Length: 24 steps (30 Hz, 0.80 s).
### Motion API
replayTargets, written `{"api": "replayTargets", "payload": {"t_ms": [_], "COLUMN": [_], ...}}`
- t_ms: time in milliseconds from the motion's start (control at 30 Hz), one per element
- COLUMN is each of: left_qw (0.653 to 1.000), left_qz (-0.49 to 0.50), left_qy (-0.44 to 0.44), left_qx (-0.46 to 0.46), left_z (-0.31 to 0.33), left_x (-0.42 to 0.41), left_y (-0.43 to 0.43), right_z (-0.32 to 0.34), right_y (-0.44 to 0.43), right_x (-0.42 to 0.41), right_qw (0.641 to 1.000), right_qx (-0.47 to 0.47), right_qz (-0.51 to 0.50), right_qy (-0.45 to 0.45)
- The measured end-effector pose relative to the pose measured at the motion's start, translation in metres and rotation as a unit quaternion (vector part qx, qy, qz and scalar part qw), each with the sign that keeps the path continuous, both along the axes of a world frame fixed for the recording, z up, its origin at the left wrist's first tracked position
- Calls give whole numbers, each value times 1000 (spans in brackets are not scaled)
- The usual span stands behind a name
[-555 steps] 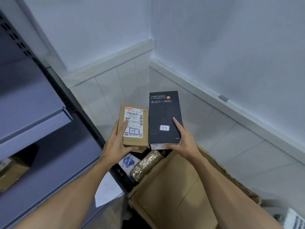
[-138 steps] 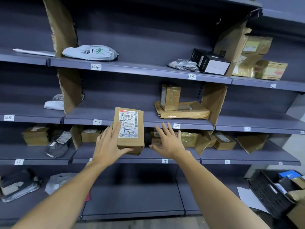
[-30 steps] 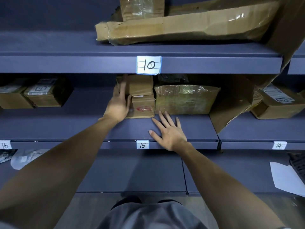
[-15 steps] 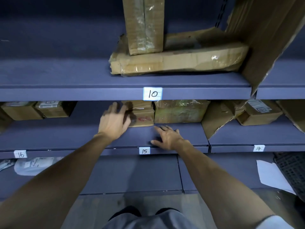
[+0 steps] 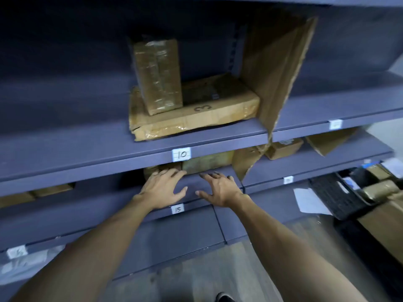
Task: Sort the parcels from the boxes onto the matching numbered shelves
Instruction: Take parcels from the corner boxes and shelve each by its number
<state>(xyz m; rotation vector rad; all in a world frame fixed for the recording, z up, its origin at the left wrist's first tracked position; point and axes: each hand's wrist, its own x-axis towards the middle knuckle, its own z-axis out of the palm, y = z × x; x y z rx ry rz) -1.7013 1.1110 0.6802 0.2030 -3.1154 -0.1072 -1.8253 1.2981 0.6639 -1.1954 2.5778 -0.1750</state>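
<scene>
Both my hands hover empty over the front of the shelf (image 5: 122, 205) tagged 15 (image 5: 177, 209). My left hand (image 5: 162, 189) has spread fingers just in front of a small brown parcel (image 5: 152, 170), mostly hidden under the shelf above. My right hand (image 5: 218, 189) is spread too, in front of a taped brown parcel (image 5: 207, 162) on the same shelf. On the shelf tagged 10 (image 5: 181, 154) above, a flat taped parcel (image 5: 196, 118) carries an upright box (image 5: 158, 75).
A cardboard divider (image 5: 277, 68) stands right of the shelf-10 parcels. More brown parcels (image 5: 283, 148) lie on the shelf to the right. A black crate (image 5: 335, 195) and a cardboard box (image 5: 383, 223) with parcels stand on the floor at right, with a white sheet (image 5: 309, 201) beside.
My left hand has come back off the small parcel and both hands have drawn toward the shelf's front edge. The view has pulled back and tilted right.
</scene>
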Motion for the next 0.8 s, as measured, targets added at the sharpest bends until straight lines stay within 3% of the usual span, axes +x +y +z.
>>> {"api": "replayTargets", "payload": {"t_ms": [300, 800], "left_qw": [990, 960], "left_qz": [-137, -266], "left_qy": [23, 82], "left_qx": [-7, 3], "left_z": [27, 65], "left_x": [-51, -143], "left_y": [86, 289], "right_z": [39, 77], "right_y": [114, 326], "right_x": [7, -24], "right_qw": [987, 948], "right_qx": [-10, -25], "right_qz": [-154, -308], "right_qy": [46, 77]}}
